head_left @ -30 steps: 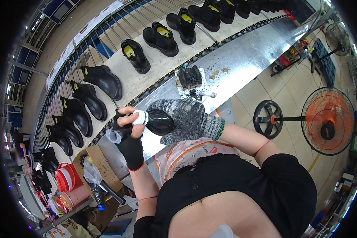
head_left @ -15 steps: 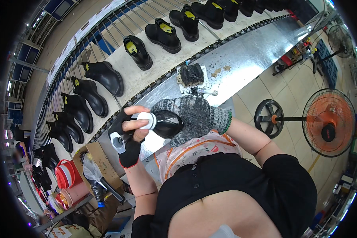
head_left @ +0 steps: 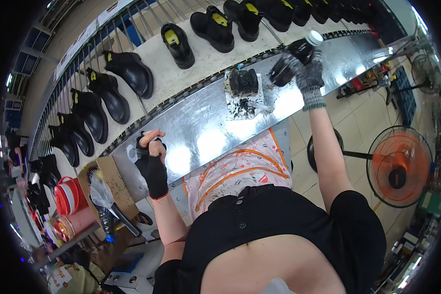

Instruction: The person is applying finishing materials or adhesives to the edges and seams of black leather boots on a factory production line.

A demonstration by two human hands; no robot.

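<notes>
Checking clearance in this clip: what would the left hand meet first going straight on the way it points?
Past the metal tabletop, the left hand would probably meet the dark chain beside the white belt, though depth is unclear.

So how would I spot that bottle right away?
Find the long, shiny metal table. Toward its right end, a grey-gloved right hand holds the bottle. It is black like the nearby shoes, but set apart by its round white cap.
</notes>
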